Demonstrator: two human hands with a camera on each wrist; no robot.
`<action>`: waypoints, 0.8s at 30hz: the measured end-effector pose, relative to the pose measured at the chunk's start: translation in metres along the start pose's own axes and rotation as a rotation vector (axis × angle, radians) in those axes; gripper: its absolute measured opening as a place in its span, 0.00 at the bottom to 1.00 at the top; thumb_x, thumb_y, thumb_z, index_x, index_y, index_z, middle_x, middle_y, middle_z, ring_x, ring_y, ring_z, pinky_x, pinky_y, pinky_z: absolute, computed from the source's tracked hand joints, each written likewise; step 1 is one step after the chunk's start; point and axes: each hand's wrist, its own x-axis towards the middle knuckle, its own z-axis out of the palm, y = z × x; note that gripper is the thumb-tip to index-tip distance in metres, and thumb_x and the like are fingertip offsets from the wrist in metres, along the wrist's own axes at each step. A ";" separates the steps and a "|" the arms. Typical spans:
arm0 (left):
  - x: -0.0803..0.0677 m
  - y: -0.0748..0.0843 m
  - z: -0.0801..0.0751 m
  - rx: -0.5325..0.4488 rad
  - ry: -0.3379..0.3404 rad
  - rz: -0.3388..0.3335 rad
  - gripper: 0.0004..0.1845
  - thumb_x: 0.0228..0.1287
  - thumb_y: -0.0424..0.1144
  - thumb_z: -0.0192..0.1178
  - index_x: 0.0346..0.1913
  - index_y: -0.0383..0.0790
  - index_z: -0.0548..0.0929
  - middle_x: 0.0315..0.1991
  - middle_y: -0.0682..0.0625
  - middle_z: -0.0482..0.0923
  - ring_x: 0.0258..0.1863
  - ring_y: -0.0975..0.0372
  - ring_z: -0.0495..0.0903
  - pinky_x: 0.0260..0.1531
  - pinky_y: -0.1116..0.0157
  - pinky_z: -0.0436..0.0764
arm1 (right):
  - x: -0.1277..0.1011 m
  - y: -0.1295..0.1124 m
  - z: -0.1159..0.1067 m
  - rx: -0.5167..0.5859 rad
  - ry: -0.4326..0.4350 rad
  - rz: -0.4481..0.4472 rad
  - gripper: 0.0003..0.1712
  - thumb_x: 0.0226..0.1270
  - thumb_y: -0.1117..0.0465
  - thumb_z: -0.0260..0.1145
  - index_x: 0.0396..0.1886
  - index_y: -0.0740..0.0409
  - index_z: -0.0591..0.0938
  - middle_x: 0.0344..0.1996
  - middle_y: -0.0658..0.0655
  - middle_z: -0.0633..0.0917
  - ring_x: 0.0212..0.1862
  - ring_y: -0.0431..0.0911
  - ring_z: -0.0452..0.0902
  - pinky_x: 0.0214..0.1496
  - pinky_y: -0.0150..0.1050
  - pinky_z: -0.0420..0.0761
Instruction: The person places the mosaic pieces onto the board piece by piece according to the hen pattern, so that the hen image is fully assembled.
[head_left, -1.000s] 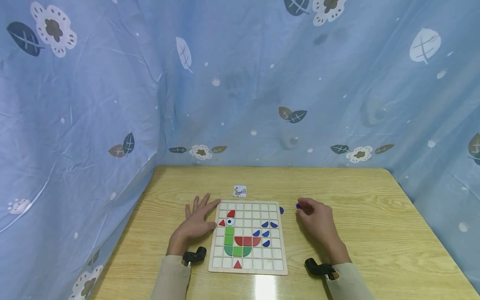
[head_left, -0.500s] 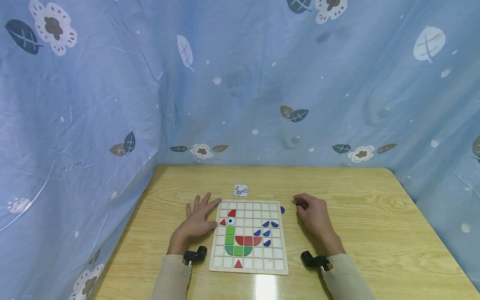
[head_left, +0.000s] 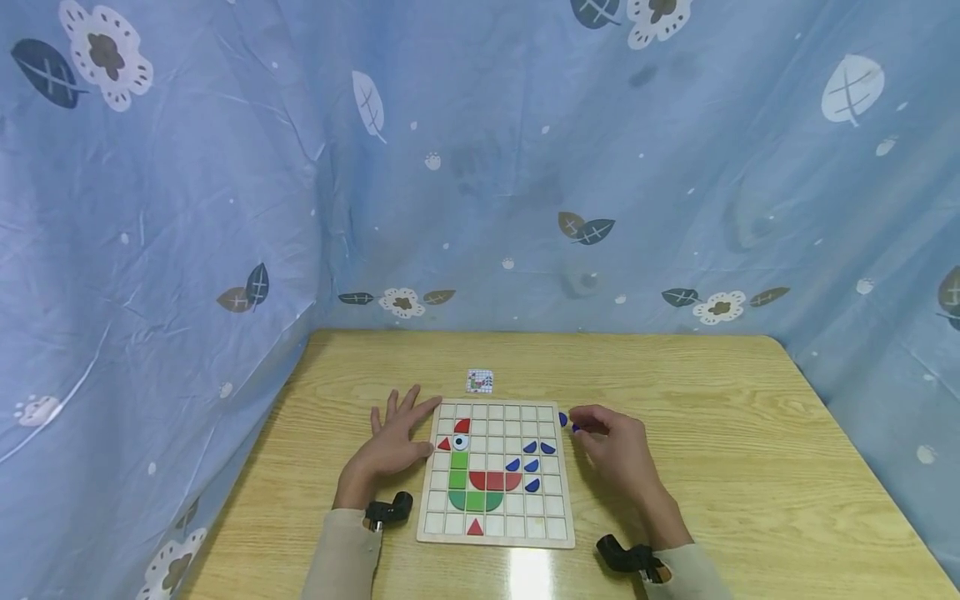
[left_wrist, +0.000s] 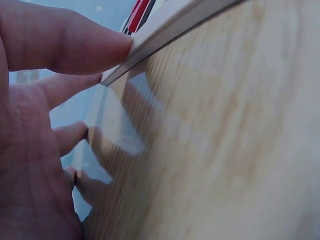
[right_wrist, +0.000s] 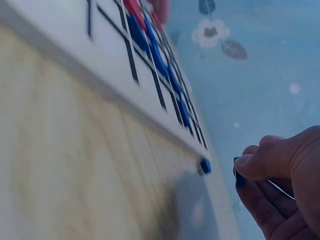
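Note:
A wooden grid board (head_left: 555, 527) lies on the table with red, green and blue pieces in a bird-like pattern. My left hand (head_left: 392, 448) rests at its left side, fingers spread; in the left wrist view the thumb (left_wrist: 95, 45) and index finger touch the board's edge. Just right of the board, my right hand (head_left: 618, 446) pinches a blue piece (right_wrist: 239, 174) between thumb and fingers, its full outline partly hidden. Another blue half-round piece (head_left: 563, 420) lies against the board's upper right edge, close to that hand.
Behind the board lies a small picture card (head_left: 480, 382) with a similar pattern. Bare wooden table (head_left: 735, 450) extends to the right. A blue patterned curtain (head_left: 480, 183) hangs around the back and sides.
My right hand has moved left and slightly nearer to me, bringing the pinched blue piece close to the board's right edge. The left hand has stayed in place.

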 end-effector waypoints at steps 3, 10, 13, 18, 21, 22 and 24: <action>0.000 0.000 -0.001 0.001 0.003 0.000 0.45 0.62 0.34 0.65 0.85 0.50 0.68 0.91 0.37 0.41 0.89 0.35 0.25 0.78 0.28 0.20 | -0.008 -0.008 0.005 0.001 -0.023 -0.004 0.16 0.67 0.74 0.76 0.53 0.60 0.92 0.46 0.55 0.95 0.48 0.49 0.93 0.54 0.44 0.92; 0.001 -0.001 -0.001 0.001 0.001 0.005 0.46 0.61 0.34 0.66 0.85 0.50 0.68 0.91 0.37 0.41 0.89 0.35 0.25 0.78 0.28 0.20 | -0.023 -0.022 0.018 0.040 -0.088 0.013 0.19 0.65 0.76 0.76 0.52 0.57 0.93 0.47 0.52 0.95 0.49 0.45 0.92 0.56 0.41 0.91; 0.001 0.000 -0.001 -0.005 0.002 0.005 0.46 0.61 0.34 0.65 0.85 0.50 0.69 0.91 0.37 0.41 0.89 0.35 0.25 0.78 0.28 0.20 | -0.029 -0.025 0.023 0.038 -0.098 -0.005 0.19 0.64 0.77 0.76 0.51 0.56 0.93 0.46 0.49 0.95 0.49 0.44 0.92 0.56 0.40 0.91; 0.000 0.000 -0.001 -0.011 0.005 0.002 0.46 0.61 0.34 0.65 0.85 0.50 0.69 0.91 0.37 0.42 0.89 0.35 0.25 0.78 0.28 0.20 | -0.034 -0.026 0.031 0.026 -0.110 -0.029 0.20 0.63 0.78 0.76 0.51 0.56 0.94 0.46 0.49 0.95 0.49 0.43 0.92 0.55 0.39 0.91; 0.000 0.001 0.000 -0.011 0.006 0.002 0.46 0.61 0.34 0.65 0.85 0.50 0.69 0.91 0.37 0.42 0.89 0.35 0.25 0.78 0.28 0.21 | -0.035 -0.026 0.034 0.001 -0.114 -0.038 0.21 0.63 0.78 0.76 0.52 0.56 0.93 0.46 0.49 0.95 0.49 0.43 0.92 0.55 0.41 0.91; 0.000 0.001 0.000 -0.010 0.006 0.001 0.46 0.61 0.34 0.65 0.85 0.50 0.69 0.91 0.37 0.42 0.89 0.35 0.25 0.78 0.28 0.21 | -0.035 -0.027 0.034 -0.011 -0.113 -0.039 0.21 0.63 0.78 0.76 0.53 0.56 0.93 0.47 0.49 0.95 0.49 0.43 0.92 0.56 0.42 0.91; 0.000 0.001 0.000 -0.005 0.006 0.003 0.46 0.61 0.34 0.65 0.85 0.50 0.69 0.91 0.37 0.42 0.89 0.35 0.25 0.78 0.28 0.21 | -0.036 -0.027 0.035 -0.029 -0.108 -0.040 0.21 0.63 0.77 0.77 0.53 0.56 0.93 0.47 0.49 0.95 0.50 0.44 0.92 0.57 0.43 0.91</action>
